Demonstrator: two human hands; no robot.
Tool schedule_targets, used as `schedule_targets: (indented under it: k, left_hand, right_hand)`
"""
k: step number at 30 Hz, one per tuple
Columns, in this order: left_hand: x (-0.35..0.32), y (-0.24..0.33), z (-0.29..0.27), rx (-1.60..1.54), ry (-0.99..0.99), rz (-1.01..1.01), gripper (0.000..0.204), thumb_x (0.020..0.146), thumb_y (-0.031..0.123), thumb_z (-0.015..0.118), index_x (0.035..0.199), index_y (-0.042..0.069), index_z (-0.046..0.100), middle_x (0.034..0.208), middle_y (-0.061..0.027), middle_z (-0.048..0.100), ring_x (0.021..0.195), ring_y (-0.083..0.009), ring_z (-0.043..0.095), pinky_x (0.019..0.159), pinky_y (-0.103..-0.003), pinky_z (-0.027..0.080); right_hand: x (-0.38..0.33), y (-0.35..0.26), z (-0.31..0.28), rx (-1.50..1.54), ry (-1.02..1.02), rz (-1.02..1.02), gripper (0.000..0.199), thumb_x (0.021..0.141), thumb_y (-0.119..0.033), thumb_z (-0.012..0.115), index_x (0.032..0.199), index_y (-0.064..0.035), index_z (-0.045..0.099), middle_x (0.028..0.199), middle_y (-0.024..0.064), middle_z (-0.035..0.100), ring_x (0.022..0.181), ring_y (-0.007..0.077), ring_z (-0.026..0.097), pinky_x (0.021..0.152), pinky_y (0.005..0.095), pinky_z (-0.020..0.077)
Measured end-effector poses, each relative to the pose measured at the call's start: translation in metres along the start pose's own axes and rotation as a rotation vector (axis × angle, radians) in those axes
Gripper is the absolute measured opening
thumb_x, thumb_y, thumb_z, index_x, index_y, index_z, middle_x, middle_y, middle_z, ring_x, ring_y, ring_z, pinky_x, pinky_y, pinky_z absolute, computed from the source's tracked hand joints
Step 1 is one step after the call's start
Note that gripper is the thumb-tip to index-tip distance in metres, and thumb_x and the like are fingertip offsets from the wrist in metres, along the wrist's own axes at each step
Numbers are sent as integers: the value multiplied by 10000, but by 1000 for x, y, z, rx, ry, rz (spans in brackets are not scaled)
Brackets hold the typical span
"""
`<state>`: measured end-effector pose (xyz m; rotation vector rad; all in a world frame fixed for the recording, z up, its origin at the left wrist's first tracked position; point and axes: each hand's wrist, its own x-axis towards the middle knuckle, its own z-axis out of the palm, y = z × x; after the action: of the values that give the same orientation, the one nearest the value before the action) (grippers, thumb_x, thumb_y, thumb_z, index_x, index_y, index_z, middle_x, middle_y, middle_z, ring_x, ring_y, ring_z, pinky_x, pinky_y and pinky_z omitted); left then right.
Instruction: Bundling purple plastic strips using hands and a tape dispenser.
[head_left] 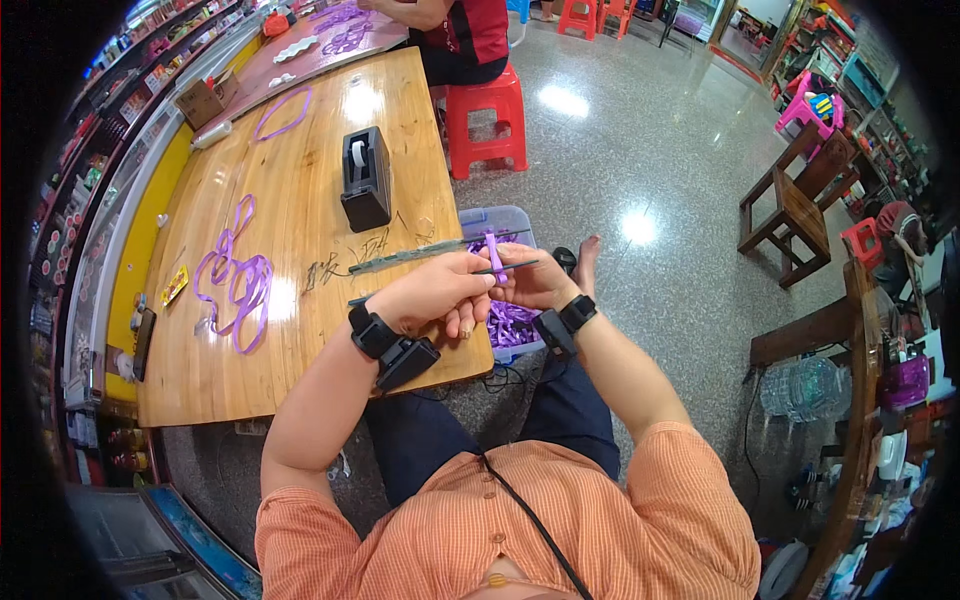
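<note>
Over the table's right edge my two hands meet. My left hand point(435, 290) is closed, thumb and forefinger pinching a thin dark stick point(518, 266) and the purple ribbon strip point(492, 247) that crosses it. My right hand point(540, 280) is closed on the ribbon from the other side, its fingertips close to the stick. Just below and behind the hands stands a clear plastic bin point(532, 237) holding many short purple ribbon pieces point(512, 325). A bundle of dark green thin sticks point(395, 257) lies on the table beside my left hand.
On the wooden table point(300, 190) stand a black tape dispenser point(367, 185), a loose tangle of purple ribbon point(237, 285) and a yellow packet point(175, 286). Past it are a red stool point(487, 120) and a seated person point(465, 40). A wooden chair point(800, 195) stands right.
</note>
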<state>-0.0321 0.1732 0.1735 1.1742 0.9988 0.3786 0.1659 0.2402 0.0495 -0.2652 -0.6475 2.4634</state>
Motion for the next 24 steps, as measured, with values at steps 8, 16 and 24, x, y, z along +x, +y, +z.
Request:
schedule_targets:
  k: [8, 16, 24]
  left_hand:
    - [-8, -3, -8, -30, -4, -13, 213, 1026, 172, 460, 1145, 9, 530, 685, -38, 625, 441, -84, 568, 377, -195, 453]
    - [-47, 12, -20, -7, 107, 111, 368, 1011, 194, 502, 1315, -12, 502, 884, -92, 678, 604, -125, 645, 509, -249, 541]
    - [-158, -49, -232, 1022, 1232, 42, 271, 874, 234, 647, 1063, 47, 695, 896, -141, 711, 815, -233, 685, 691, -361, 534]
  right_hand:
    - [14, 11, 11, 44, 12, -14, 327, 993, -309, 545, 1185, -55, 619, 1037, 77, 683, 877, 176, 650, 796, 343, 524]
    - [-24, -10, -1, -34, 256, -250, 169, 934, -243, 641, 1014, -95, 621, 845, 5, 605, 675, 144, 529, 625, 294, 419]
    - [-32, -3, -56, -399, 581, -232, 207, 904, -301, 706, 975, -116, 645, 693, -31, 544, 589, 80, 501, 554, 256, 436]
